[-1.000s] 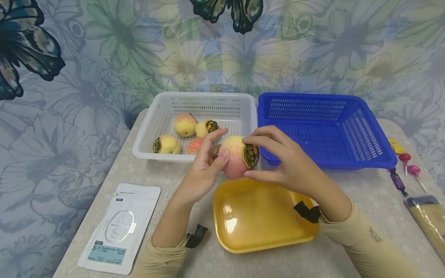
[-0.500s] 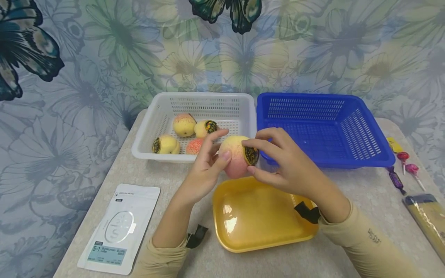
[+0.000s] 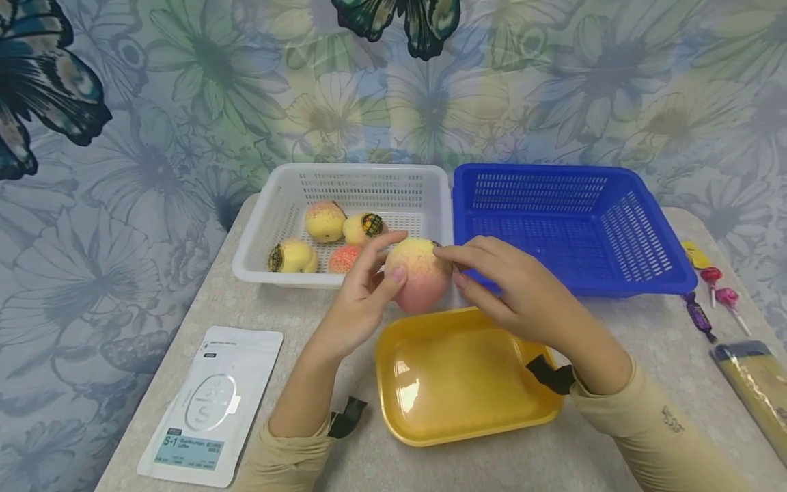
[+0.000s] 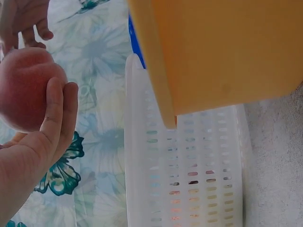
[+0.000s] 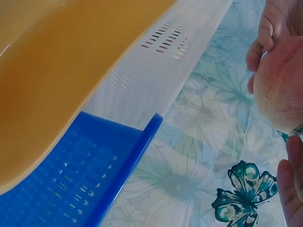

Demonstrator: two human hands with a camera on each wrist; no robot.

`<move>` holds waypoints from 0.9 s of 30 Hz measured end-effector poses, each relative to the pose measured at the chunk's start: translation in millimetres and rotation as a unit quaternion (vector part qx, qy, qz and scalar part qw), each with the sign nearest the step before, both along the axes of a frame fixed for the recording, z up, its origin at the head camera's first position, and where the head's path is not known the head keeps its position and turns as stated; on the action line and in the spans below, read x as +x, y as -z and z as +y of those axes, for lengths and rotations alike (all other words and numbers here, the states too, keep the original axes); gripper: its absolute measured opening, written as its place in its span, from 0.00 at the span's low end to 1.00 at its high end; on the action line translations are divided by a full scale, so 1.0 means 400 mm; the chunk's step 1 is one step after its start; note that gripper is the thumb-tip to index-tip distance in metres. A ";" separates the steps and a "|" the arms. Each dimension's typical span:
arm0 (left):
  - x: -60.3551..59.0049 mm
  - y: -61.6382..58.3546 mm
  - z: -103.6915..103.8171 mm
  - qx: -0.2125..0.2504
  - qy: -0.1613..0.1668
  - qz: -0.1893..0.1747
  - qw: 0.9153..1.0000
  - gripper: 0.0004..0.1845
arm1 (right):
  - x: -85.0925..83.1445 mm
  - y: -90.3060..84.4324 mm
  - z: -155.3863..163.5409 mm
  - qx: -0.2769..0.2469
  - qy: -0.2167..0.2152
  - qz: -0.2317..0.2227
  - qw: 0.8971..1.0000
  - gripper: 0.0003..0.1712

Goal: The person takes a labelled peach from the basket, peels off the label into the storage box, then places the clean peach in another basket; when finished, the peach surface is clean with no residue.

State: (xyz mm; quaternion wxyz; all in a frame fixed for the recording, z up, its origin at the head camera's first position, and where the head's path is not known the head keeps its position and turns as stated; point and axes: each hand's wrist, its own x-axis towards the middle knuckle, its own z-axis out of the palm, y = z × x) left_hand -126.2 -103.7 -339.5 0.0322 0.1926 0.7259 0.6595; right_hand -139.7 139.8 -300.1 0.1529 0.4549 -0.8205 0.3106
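Note:
A pink-and-yellow peach (image 3: 421, 277) is held in the air above the yellow tray (image 3: 461, 434). My left hand (image 3: 363, 294) grips it from the left, thumb on the near side and fingers round the back. At its right side my right hand (image 3: 522, 287) has its thumb and forefinger close together on the edge of the black-and-gold sticker (image 5: 298, 128), mostly hidden in the head view. The left wrist view shows the creased reddish side of the peach (image 4: 28, 90), with no sticker visible there.
Several more peaches (image 3: 324, 222) lie in the white basket (image 3: 369, 169) behind the left hand. A blue basket (image 3: 627, 287) stands beside it. At left lies a white pouch (image 3: 212, 403); at right are lollipops (image 3: 727, 298), wrapped sweets (image 3: 699, 318) and a plastic-wrapped packet (image 3: 753, 383).
The peach has turned, so its sticker has swung to the right and out of the head view. My right thumb and forefinger have drawn closer together. The left hand keeps its grip.

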 end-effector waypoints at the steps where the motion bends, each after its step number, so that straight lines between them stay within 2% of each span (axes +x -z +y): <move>1: -0.001 0.001 0.001 0.003 0.003 0.000 1.000 0.24 | 0.000 0.000 0.001 -0.008 0.000 0.005 1.000 0.22; 7: -0.002 0.001 0.004 0.005 0.012 0.000 1.000 0.24 | -0.002 0.002 0.008 -0.052 0.008 0.033 0.998 0.23; 16: 0.002 -0.002 0.002 -0.005 0.003 0.005 1.000 0.24 | -0.003 0.008 0.046 -0.056 0.061 0.041 0.996 0.24; 22: 0.001 -0.002 0.003 0.000 0.003 -0.001 1.000 0.24 | 0.005 0.022 0.092 -0.062 0.078 0.002 0.995 0.27; 27: 0.000 -0.001 0.003 0.006 0.005 0.000 1.000 0.24 | 0.021 0.048 0.138 -0.047 0.106 -0.060 0.991 0.26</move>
